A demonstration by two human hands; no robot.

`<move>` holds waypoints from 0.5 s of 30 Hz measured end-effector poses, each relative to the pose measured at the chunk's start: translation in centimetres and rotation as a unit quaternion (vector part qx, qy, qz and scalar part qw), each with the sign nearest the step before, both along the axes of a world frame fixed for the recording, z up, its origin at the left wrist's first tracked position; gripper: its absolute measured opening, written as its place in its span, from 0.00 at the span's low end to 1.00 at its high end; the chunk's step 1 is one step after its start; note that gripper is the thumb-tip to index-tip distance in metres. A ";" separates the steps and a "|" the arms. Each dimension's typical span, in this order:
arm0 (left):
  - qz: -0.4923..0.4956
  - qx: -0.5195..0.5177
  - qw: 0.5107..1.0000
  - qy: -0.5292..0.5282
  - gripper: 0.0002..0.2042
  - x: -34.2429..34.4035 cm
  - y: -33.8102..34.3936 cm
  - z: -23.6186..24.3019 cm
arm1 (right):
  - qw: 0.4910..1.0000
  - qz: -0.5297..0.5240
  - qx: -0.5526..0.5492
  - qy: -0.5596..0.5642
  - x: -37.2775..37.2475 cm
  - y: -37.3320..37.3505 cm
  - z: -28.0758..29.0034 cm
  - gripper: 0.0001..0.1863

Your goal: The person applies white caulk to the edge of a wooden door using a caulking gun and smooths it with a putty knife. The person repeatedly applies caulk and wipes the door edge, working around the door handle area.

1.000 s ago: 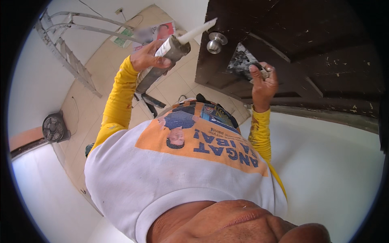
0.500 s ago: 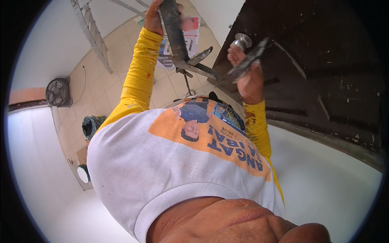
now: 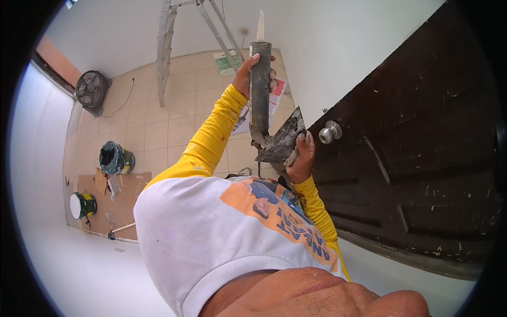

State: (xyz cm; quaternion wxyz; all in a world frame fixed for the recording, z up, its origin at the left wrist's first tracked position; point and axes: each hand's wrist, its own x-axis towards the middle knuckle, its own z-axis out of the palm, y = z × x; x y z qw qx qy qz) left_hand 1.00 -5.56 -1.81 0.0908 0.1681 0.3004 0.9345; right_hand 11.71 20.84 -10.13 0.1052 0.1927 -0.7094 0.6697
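Note:
My left hand (image 3: 247,75) is wrapped round the barrel of a dark, dirty caulking gun (image 3: 260,100). The gun stands lengthwise before my chest, its pale nozzle (image 3: 261,27) pointing away from me. My right hand (image 3: 302,158), held lower and to the right, grips a putty knife (image 3: 285,138) with a wide, smeared blade. That blade overlaps the handle end of the gun and hides part of it; whether they touch I cannot tell. The knife's handle is mostly covered by my fingers.
A dark brown door (image 3: 412,137) with a round metal knob (image 3: 330,132) stands close on my right. A stepladder (image 3: 165,58) and a black fan (image 3: 92,91) are farther off. Paint buckets (image 3: 117,158) and brown board (image 3: 132,185) lie at left, a printed sheet (image 3: 277,95) beyond the gun.
The view has shifted, bringing the gun's nozzle, the ladder and buckets more into sight. My right hand with the putty knife has come away from the doorknob, in against the gun's handle end.

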 end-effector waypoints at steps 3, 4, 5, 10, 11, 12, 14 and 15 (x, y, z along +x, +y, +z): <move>0.005 0.006 1.000 -0.007 0.29 0.4 -0.4 0.0 | 0.923 0.135 -0.296 -0.203 1.4 -1.1 4.7 0.09; 0.007 0.001 1.000 -0.002 0.29 0.4 -0.5 0.2 | 0.923 0.125 -0.299 -0.210 1.5 -1.1 4.7 0.10; 0.009 -0.004 1.000 0.003 0.29 0.4 -0.5 0.3 | 0.921 0.115 -0.302 -0.216 1.5 -1.2 4.5 0.10; 0.023 -0.022 0.999 0.009 0.29 0.2 -0.1 0.6 | 0.946 0.088 -0.265 -0.162 1.1 -0.7 3.8 0.11; 0.024 -0.024 0.999 0.009 0.29 0.2 0.0 0.8 | 0.944 0.077 -0.274 -0.167 1.2 -0.9 4.0 0.12; 0.023 -0.025 0.999 0.010 0.29 0.2 0.1 1.0 | 0.940 0.073 -0.282 -0.175 1.3 -0.8 4.4 0.13; 0.011 -0.015 0.999 0.040 0.30 0.2 0.4 1.5 | 0.931 0.069 -0.300 -0.196 1.7 -0.6 5.2 0.14; 0.004 -0.010 0.998 0.055 0.30 0.1 0.6 1.9 | 0.925 0.071 -0.308 -0.209 1.9 -0.4 5.9 0.15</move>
